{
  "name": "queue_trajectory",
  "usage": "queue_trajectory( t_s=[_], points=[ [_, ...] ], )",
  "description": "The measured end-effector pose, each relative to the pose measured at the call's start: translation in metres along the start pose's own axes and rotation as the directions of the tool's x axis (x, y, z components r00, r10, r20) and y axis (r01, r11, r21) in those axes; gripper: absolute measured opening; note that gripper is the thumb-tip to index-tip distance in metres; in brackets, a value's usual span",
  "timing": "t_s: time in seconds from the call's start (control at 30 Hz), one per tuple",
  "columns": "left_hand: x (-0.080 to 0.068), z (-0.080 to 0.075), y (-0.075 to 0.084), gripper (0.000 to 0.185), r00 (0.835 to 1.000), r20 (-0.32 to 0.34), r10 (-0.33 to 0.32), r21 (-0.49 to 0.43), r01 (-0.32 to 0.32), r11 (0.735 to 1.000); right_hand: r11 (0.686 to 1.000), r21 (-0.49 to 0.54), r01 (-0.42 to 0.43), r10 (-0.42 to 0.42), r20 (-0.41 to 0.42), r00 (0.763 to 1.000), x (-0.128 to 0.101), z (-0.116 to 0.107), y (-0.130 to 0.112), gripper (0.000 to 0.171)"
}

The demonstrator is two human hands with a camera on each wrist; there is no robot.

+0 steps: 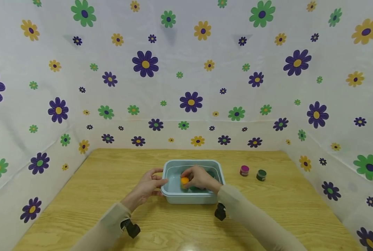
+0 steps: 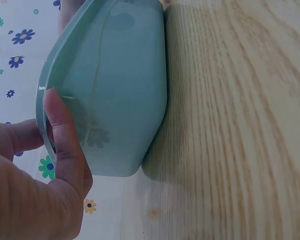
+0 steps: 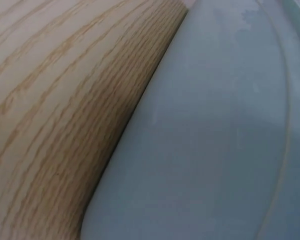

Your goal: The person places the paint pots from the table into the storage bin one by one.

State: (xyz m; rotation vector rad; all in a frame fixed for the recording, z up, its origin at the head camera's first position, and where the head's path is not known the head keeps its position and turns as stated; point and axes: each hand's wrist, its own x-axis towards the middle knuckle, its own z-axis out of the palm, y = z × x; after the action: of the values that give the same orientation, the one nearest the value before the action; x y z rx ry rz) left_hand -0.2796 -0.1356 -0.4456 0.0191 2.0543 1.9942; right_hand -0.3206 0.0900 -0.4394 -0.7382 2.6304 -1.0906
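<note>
A light blue plastic basin (image 1: pixel 191 199) sits on the wooden table, in the middle of the head view. My left hand (image 1: pixel 147 184) grips its left rim; in the left wrist view that hand (image 2: pixel 55 175) has the rim between thumb and fingers. Down inside the basin, my right hand (image 1: pixel 199 177) pinches a small orange-lidded jar (image 1: pixel 184 181) with thumb and fingertips. Dark green things (image 1: pixel 194 189) lie beneath and beside the right hand, mostly hidden by it. Only the basin's outer wall (image 3: pixel 205 130) and tabletop fill the right wrist view.
Two small jars stand on the table right of the basin: one with a pink lid (image 1: pixel 244 170), one with a dark green lid (image 1: pixel 261 175). A flower-printed white sheet (image 1: pixel 186 80) surrounds the table (image 1: pixel 127 164) at the back and both sides.
</note>
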Motion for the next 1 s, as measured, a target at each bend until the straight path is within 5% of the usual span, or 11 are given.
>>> queue_trajectory(
  t_s=[0.4, 1.0],
  points=[
    [-0.0005, -0.0019, 0.0001, 0.056, 1.0, -0.005, -0.011, -0.011, 0.01, 1.0, 0.996, -0.063, 0.068, -0.068, 0.008, 0.998, 0.001, 0.0033, -0.0025, 0.039],
    [0.0008, -0.0011, -0.0014, 0.055, 1.0, 0.009, 0.0, -0.005, 0.0, 1.0, 0.998, -0.057, 0.039, -0.039, -0.001, 0.999, -0.002, 0.0006, -0.0047, 0.037]
  ],
)
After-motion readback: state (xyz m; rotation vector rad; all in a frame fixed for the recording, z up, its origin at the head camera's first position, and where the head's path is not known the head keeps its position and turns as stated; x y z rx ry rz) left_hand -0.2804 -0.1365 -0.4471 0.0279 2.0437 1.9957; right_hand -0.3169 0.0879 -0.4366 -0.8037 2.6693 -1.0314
